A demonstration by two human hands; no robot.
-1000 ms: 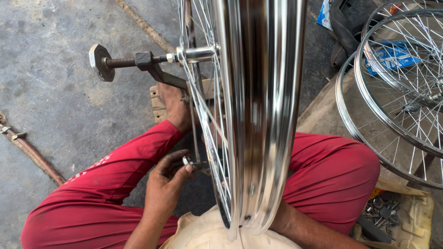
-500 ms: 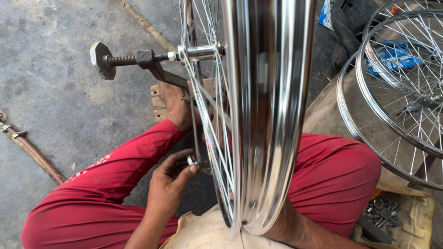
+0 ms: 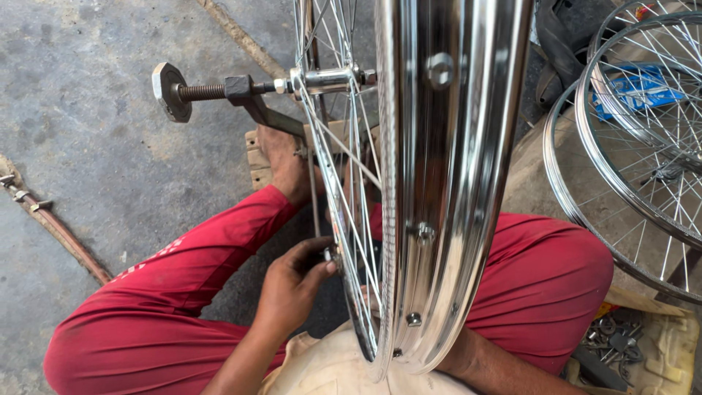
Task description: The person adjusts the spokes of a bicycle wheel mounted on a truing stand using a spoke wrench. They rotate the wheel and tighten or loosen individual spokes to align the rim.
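Note:
A shiny chrome bicycle wheel rim (image 3: 446,183) stands upright in front of me, its hub (image 3: 325,79) clamped on a dark threaded stand axle (image 3: 212,91). My left hand (image 3: 292,285) pinches a small metal tool or nipple at a spoke (image 3: 344,219) near the rim's lower edge. My right hand is hidden behind the rim; only its forearm (image 3: 490,366) shows at the bottom. My legs in red trousers (image 3: 168,292) are folded on either side of the wheel, and one bare foot (image 3: 281,164) rests by the stand.
Other spoked wheels (image 3: 643,146) lean at the right. A pale tray with small metal parts (image 3: 621,344) lies at the lower right. A rusty rod (image 3: 58,234) lies on the grey concrete floor (image 3: 95,161) at the left.
My left hand has stayed at the same spoke, with the fingers shifting a little as they turn at it. The view has tilted slightly.

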